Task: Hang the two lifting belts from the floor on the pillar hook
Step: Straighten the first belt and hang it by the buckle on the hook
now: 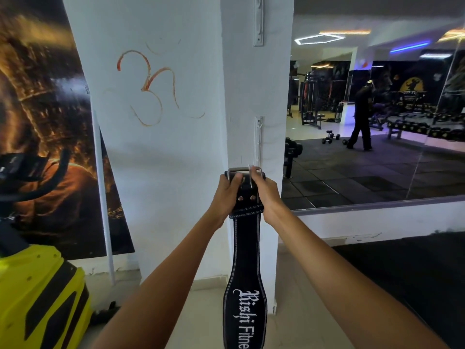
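Observation:
A black lifting belt [245, 248] with white stitching and white lettering hangs straight down in front of the white pillar [241, 84]. My left hand [226, 195] and my right hand [265, 192] both grip its top end, just below the metal buckle [245, 170]. The buckle is level with the lower end of a white hook rail [258, 139] screwed to the pillar; whether it is caught on a hook I cannot tell. A second rail [259, 21] sits higher up. Only one belt is in view.
A yellow and black exercise machine [37, 285] stands at the lower left before a dark wall poster [50, 122]. To the right is a large mirror [377, 122] reflecting dumbbell racks and a person. Pale floor tiles [201, 311] lie around the pillar's base.

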{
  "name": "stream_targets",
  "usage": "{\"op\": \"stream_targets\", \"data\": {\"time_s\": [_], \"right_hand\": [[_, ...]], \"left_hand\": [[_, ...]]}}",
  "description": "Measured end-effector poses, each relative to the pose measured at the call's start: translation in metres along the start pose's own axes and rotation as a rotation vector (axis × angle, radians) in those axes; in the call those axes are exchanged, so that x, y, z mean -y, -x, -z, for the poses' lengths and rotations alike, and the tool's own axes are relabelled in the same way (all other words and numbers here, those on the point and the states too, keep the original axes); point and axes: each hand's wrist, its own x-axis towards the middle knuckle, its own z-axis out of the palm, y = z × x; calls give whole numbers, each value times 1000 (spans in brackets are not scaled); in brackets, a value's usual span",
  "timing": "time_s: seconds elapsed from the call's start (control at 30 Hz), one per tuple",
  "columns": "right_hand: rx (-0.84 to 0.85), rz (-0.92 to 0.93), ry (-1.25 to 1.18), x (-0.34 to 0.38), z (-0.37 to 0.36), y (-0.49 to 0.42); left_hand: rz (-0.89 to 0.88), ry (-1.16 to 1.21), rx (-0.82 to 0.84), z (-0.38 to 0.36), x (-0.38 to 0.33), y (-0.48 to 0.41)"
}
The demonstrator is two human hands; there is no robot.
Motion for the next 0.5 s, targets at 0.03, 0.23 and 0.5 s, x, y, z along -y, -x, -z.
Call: {"op": "stream_targets", "data": {"time_s": [0.03,0.23,0.5], "right_hand": [[15,-21,-9,3,0,-1],[146,16,6,12,16,-12],[-118,697,305,75,22,-72]], "left_hand": [[8,3,-96,-6,-1,-2],[-121,-81,-401,-33,-13,-16],[-347,-131,-452,-65,-90,-93]]}}
